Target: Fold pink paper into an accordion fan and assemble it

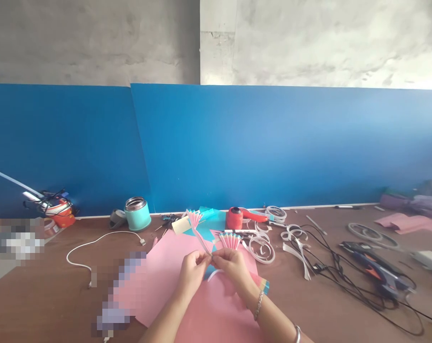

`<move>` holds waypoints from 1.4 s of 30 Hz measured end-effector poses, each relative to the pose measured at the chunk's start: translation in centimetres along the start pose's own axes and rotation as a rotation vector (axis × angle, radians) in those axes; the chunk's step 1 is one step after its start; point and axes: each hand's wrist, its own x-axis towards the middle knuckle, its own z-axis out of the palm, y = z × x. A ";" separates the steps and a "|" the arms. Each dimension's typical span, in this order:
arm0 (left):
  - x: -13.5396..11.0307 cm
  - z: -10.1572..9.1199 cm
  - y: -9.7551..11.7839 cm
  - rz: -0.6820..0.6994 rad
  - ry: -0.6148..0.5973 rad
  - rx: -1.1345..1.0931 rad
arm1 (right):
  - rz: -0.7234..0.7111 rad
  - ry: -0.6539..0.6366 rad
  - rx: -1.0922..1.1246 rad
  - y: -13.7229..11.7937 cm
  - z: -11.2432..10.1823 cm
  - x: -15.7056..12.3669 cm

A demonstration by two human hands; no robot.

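Both of my hands meet over pink paper sheets (159,276) on a brown table (51,295). My left hand (191,270) pinches the lower end of a folded pink paper fan (198,227) that sticks up and to the left. My right hand (233,267), with a bracelet at the wrist, is closed on the base of a second pleated pink fan (230,240) that spreads upward. The fingertips of the two hands touch where the fans' bases come together.
A teal tin (137,213), a tape roll (117,217), a red tool (237,217), white paper rings (262,247) and strips lie behind. A white cable (94,244) lies left; a glue gun (375,269) with black cords lies right. A blue board (259,143) backs the table.
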 end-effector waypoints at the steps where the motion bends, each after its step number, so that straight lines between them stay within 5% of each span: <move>1: 0.0 0.0 0.0 0.001 -0.003 -0.002 | 0.002 -0.002 0.003 0.0 0.0 0.0; 15: -0.6 0.5 0.8 0.008 0.038 0.105 | -0.016 0.028 -0.101 0.2 0.1 -0.1; 26: -0.6 0.3 0.9 0.005 0.018 0.040 | 0.074 -0.007 0.101 -0.9 0.1 -0.4; 35: -0.2 -0.4 0.6 0.046 0.058 0.243 | 0.110 0.031 0.095 -0.5 0.0 -0.2; 42: 0.1 -0.6 0.5 -0.041 0.023 0.097 | 0.074 0.001 0.023 -0.3 0.1 0.0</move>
